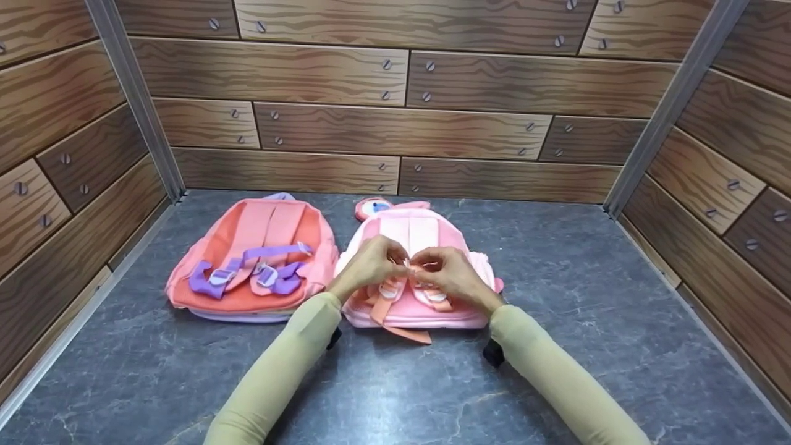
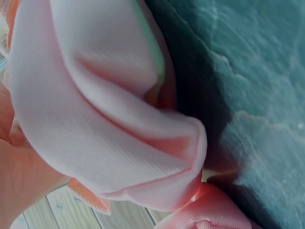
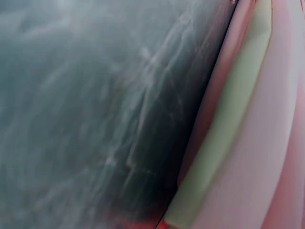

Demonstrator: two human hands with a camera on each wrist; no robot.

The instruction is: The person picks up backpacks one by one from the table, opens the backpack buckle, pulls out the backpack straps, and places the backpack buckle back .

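A pink backpack (image 1: pixel 460 315) lies back panel up on the dark marbled surface, with orange straps and pale buckles (image 1: pixel 392 288) on it. Over its middle, my left hand (image 1: pixel 371 262) and right hand (image 1: pixel 454 272) meet fingertip to fingertip. Both pinch a short orange strap (image 1: pixel 418 268), whose ends are mostly covered by the fingers. One loose orange strap end (image 1: pixel 408 335) hangs past the backpack's lower edge. In the left wrist view the backpack's folded pale pink side (image 2: pixel 109 109) hides most of that hand. The right wrist view has its green-trimmed side (image 3: pixel 228 119) but no fingers.
To the left, a coral backpack (image 1: pixel 238 303) with purple straps (image 1: pixel 216 281) lies close against the pink one. Behind the pink backpack's top sits a round plush part with an eye (image 1: pixel 373 208). Wood-patterned walls (image 1: pixel 395 123) enclose the back and both sides.
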